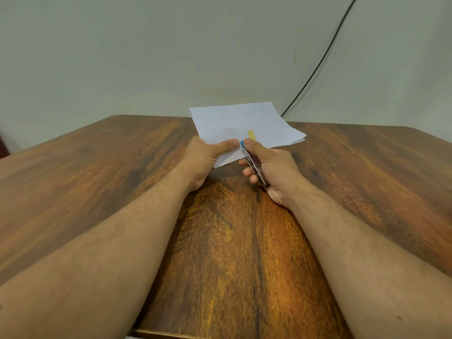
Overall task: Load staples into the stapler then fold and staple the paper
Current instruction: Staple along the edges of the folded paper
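A folded white sheet of paper is held up above the middle of the wooden table. My left hand pinches its near left part, thumb on top. My right hand grips a small metal stapler with a blue tip. The stapler's front end sits over the paper's near edge, just right of my left thumb, and my right thumb presses on top of it. A small yellow piece shows on or through the paper just beyond the stapler tip; what it is cannot be told.
A black cable runs down the pale wall to the table's far edge behind the paper. The table's front edge lies near the bottom of the view.
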